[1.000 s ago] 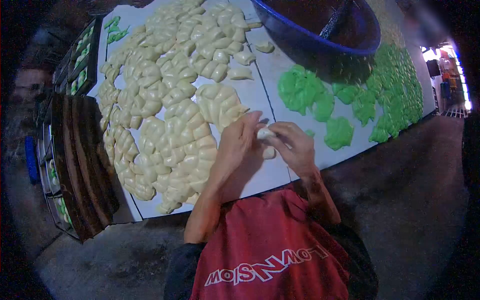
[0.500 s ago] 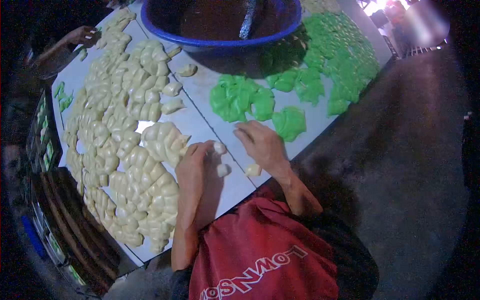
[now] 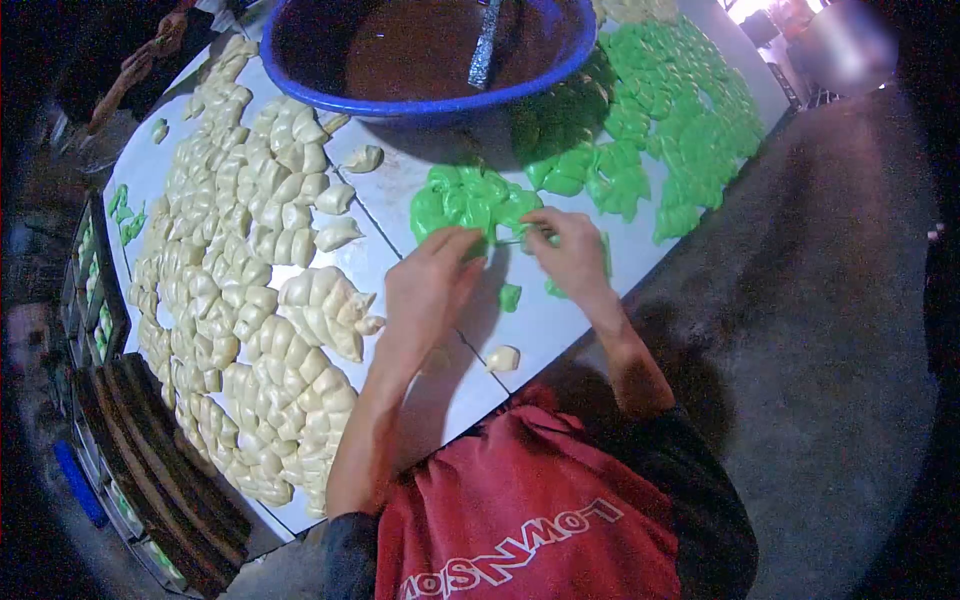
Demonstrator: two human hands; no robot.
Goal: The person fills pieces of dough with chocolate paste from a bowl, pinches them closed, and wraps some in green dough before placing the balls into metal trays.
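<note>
My left hand (image 3: 432,285) is closed, its fingertips pinching the near edge of a glossy green dough clump (image 3: 465,200). To its right, my right hand (image 3: 572,255) is also closed, gripping green dough, and a thin strand stretches between the two hands. My fingers partly hide the dough being pinched. A small green dough piece (image 3: 510,297) lies just below my hands. Nearer the table edge is a cream dough piece (image 3: 503,358).
Many cream dough pieces (image 3: 240,290) cover the table's left side. More green dough (image 3: 700,140) spreads to the right. A blue-rimmed basin (image 3: 420,106) of brown filling stands at the back, a silvery handle (image 3: 486,45) in it. Another person's hand (image 3: 160,45) is at far left.
Both hands have moved away from my body to the green dough, the left one also rightward, and now pinch it. A small green piece now lies below them. The other person's hand has moved back.
</note>
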